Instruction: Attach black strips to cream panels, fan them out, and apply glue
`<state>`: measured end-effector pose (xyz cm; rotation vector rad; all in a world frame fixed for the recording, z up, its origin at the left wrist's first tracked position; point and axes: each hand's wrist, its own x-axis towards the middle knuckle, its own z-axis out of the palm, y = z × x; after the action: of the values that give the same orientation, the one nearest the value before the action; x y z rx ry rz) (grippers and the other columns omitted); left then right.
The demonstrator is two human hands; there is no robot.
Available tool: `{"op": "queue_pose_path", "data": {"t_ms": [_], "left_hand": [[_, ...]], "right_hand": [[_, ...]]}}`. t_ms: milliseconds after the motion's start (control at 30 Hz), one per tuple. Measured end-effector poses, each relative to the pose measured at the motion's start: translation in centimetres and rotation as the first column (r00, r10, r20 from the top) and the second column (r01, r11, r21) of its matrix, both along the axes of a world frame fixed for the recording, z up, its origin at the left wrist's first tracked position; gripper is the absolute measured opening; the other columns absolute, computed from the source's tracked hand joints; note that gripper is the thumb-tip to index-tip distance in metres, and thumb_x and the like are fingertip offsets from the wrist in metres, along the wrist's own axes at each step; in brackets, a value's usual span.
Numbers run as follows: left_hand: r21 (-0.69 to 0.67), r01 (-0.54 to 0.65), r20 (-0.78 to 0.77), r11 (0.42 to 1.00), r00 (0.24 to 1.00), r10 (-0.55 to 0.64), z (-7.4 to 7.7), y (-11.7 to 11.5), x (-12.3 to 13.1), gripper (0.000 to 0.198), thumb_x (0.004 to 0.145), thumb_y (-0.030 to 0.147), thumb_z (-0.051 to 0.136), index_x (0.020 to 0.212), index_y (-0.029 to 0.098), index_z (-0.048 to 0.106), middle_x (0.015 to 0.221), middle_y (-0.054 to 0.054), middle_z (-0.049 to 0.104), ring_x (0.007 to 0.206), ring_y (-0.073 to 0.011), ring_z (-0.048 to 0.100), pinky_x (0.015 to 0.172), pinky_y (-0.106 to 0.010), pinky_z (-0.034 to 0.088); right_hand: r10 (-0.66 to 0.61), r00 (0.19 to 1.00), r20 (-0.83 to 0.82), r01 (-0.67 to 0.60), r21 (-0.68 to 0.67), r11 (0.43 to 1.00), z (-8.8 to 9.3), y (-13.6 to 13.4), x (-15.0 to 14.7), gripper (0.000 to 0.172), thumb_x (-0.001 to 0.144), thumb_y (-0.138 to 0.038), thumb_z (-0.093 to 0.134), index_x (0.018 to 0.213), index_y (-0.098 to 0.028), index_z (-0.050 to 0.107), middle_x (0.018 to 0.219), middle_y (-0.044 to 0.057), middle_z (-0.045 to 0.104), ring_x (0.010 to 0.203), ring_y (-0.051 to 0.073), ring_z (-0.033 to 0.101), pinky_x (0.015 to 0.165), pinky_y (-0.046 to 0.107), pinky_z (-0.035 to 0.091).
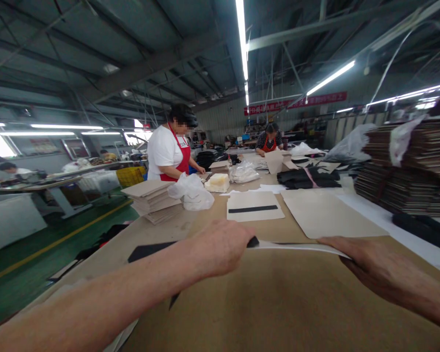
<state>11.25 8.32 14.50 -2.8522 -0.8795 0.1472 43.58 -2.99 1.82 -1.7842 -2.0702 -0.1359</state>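
Note:
My left hand (220, 247) is closed around the left edge of a thin white sheet (297, 247), with a black piece (253, 241) showing at my fingertips. My right hand (366, 261) lies under the sheet's right edge, its fingers hidden beneath it. The sheet hangs level just above the brown table (271, 303). A black strip (150, 250) lies on the table behind my left wrist. Further out rest a white card with a black stripe (254, 206) and a plain beige card (330, 215).
A stack of beige cards (152, 199) and a white plastic bag (192, 193) stand at the left. Tall dark stacks (410, 171) fill the right side. A person in a red apron (170, 149) works at the table's far left, another (268, 140) further back. Black pieces (308, 178) lie mid-table.

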Motion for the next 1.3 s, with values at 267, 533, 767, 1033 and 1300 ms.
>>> {"op": "queue_pose_path", "data": {"t_ms": [267, 533, 767, 1033, 1300], "left_hand": [[0.223, -0.116, 0.025, 0.968, 0.993, 0.113, -6.3, 16.3, 2.0, 0.036, 0.088, 0.002, 0.043, 0.115, 0.019, 0.058, 0.114, -0.013, 0.068, 0.100, -0.0295, 0.069, 0.082, -0.041, 0.055], [0.063, -0.203, 0.024, 0.977, 0.979, 0.201, -13.7, 22.4, 3.9, 0.031, 0.090, 0.006, 0.046, 0.114, 0.020, 0.060, 0.122, -0.012, 0.066, 0.108, -0.0274, 0.067, 0.093, -0.043, 0.052], [-0.086, -0.342, 0.018, 0.936, 0.938, 0.345, -12.8, 21.2, 4.3, 0.040, 0.068, 0.006, 0.071, 0.107, 0.017, 0.066, 0.110, -0.015, 0.071, 0.104, -0.0299, 0.069, 0.089, -0.036, 0.053], [-0.209, -0.232, 0.372, 0.950, 0.880, 0.297, -6.3, 15.5, 10.2, 0.026, 0.089, 0.033, 0.052, 0.091, 0.016, 0.071, 0.086, -0.010, 0.074, 0.077, -0.0202, 0.069, 0.069, -0.026, 0.050], [-0.667, 0.292, 0.745, 0.686, 0.281, 0.605, -3.9, 7.5, 18.1, 0.023, 0.085, 0.037, 0.056, 0.077, 0.016, 0.061, 0.053, 0.006, 0.047, 0.039, -0.0056, 0.034, 0.040, -0.018, 0.027]], "right_hand": [[-0.097, 0.958, 0.270, 0.079, 0.076, 0.994, -1.1, 18.9, -1.3, 0.048, 0.090, -0.007, 0.036, 0.130, -0.022, 0.059, 0.133, 0.012, 0.064, 0.115, 0.025, 0.063, 0.096, 0.039, 0.048], [-0.061, 0.963, 0.263, 0.093, -0.112, 0.989, -5.0, 25.3, -1.0, 0.051, 0.089, -0.005, 0.036, 0.131, -0.018, 0.060, 0.139, 0.015, 0.059, 0.129, 0.027, 0.054, 0.105, 0.043, 0.042], [-0.029, 0.989, 0.145, 0.067, -0.262, 0.963, -5.8, 24.6, 0.1, 0.070, 0.074, -0.005, 0.054, 0.143, -0.017, 0.052, 0.152, 0.017, 0.046, 0.140, 0.032, 0.042, 0.112, 0.047, 0.037], [-0.065, 0.869, -0.490, -0.120, -0.336, 0.934, -1.7, 14.3, -0.7, 0.071, 0.093, -0.050, 0.051, 0.153, -0.015, 0.035, 0.154, 0.018, 0.042, 0.137, 0.028, 0.046, 0.114, 0.046, 0.036], [-0.057, 0.089, -0.994, -0.422, -0.089, 0.902, -1.5, 6.6, -11.4, 0.094, 0.062, -0.055, 0.081, 0.139, -0.017, 0.042, 0.118, 0.013, 0.065, 0.104, 0.025, 0.063, 0.086, 0.037, 0.050]]}}
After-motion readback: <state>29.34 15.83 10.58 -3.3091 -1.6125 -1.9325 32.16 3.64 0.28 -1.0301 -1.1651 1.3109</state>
